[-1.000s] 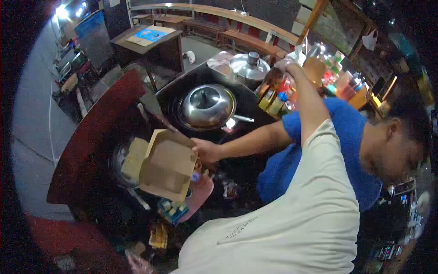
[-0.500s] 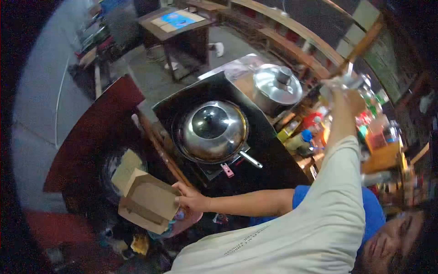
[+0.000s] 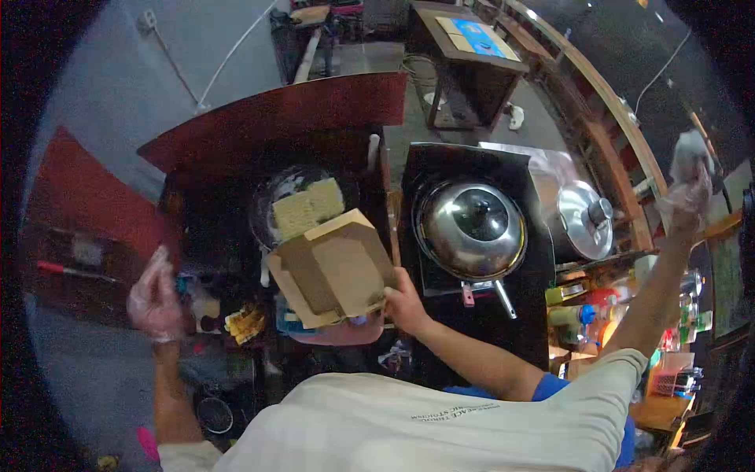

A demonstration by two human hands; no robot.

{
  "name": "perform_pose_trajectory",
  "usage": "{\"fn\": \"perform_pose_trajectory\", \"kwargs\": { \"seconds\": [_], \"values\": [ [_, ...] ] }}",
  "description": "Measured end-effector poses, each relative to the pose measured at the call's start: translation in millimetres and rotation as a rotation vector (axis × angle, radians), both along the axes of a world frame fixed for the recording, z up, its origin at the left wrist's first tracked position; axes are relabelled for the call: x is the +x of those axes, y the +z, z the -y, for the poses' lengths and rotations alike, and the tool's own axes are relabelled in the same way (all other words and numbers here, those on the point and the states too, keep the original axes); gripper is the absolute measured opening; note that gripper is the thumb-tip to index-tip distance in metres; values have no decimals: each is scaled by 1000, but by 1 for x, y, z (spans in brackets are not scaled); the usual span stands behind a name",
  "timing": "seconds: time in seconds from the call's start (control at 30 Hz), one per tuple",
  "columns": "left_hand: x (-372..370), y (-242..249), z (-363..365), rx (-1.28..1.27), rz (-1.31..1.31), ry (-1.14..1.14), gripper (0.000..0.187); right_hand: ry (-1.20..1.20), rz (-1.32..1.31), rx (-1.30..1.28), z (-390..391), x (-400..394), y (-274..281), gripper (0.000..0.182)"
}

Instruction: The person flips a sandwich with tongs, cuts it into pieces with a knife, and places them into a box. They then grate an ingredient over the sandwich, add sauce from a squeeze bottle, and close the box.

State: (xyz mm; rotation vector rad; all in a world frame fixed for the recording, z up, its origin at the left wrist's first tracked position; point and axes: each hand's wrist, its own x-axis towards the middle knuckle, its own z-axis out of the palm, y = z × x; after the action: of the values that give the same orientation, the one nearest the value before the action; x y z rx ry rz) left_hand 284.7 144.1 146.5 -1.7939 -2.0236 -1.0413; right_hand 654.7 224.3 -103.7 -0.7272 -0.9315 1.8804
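Note:
My left hand (image 3: 157, 297), in a clear plastic glove, is raised at the left with its fingers drawn together and nothing visible in them. My right hand (image 3: 690, 198), gloved too, reaches out at the far right, closed on a blurred whitish bundle (image 3: 694, 151). Between my arms, another person's hand (image 3: 407, 303) grips an opened cardboard box (image 3: 350, 267) by its side. Beyond the box a yellowish textured slab (image 3: 309, 208) lies over a round tray (image 3: 271, 193). A golden-brown piece of food (image 3: 245, 324) sits nearest my left hand.
A lidded wok (image 3: 472, 228) stands on the dark stove, beside a lidded metal pot (image 3: 583, 224). Bottles and jars (image 3: 582, 315) crowd the shelf under my right arm. A reddish board (image 3: 283, 118) rises behind the work area. A pink basin (image 3: 334, 332) is under the box.
My view has swung left, so the scene sits further right. My left hand has come into view. My right arm is stretched further out to the side. The other person still holds the box.

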Motion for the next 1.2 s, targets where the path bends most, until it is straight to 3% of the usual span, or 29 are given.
{"fn": "perform_pose_trajectory", "kwargs": {
  "seconds": [0.03,0.1,0.23,0.3,0.33,0.37,0.43,0.53,0.57,0.63,0.7,0.73,0.77,0.87,0.9,0.93,1.0,1.03,1.1,1.13,1.2],
  "values": [
    [7,8,-16,-14,-192,-155,32,-8,-89,-117,5,0,23,42],
    [44,27,-50,119,-163,-427,29,9,-46,-132,0,6,-13,42],
    [102,54,-79,404,9,-697,55,-25,-120,-8,2,-8,26,48],
    [104,52,-70,364,278,-961,55,3,-151,4,11,-31,56,44],
    [94,38,-74,541,189,-754,53,-25,-93,218,18,-100,85,42],
    [84,37,-65,554,464,-837,48,-52,-33,427,12,-146,117,41],
    [40,28,-49,550,431,-764,40,-106,91,841,-4,-202,184,37],
    [-18,19,-16,471,1119,-675,47,-188,290,1447,41,-257,260,32],
    [-40,20,-4,461,989,-515,42,-199,232,1464,50,-277,240,32],
    [-71,4,17,443,910,-486,39,-22,-159,80,99,-326,213,36],
    [-96,-37,28,307,-13,-426,34,212,-682,-293,123,-352,193,42],
    [-101,-62,29,220,-132,-530,37,30,-672,-359,133,-367,189,46],
    [-102,-72,33,131,-250,-632,40,142,-923,-387,132,-378,172,44],
    [-113,-68,84,-56,-485,-573,51,172,-903,-323,140,-392,152,49],
    [-104,-76,87,-58,-483,-581,51,65,-765,-342,147,-393,150,44],
    [-87,-95,90,-179,-449,-362,55,-42,-623,-362,153,-395,147,40],
    [-63,-121,93,-407,-374,78,64,-36,-708,-341,151,-398,122,40],
    [-72,-121,99,-406,-371,72,64,-16,-794,-318,150,-398,113,40],
    [-99,-115,115,-436,-319,-458,95,-14,-770,-422,161,-391,117,46],
    [-98,-95,105,-248,-387,-343,67,56,-826,-415,171,-390,114,49],
    [-99,-112,90,-288,-400,-452,67,165,-894,-461,183,-380,118,56]
  ]
}}
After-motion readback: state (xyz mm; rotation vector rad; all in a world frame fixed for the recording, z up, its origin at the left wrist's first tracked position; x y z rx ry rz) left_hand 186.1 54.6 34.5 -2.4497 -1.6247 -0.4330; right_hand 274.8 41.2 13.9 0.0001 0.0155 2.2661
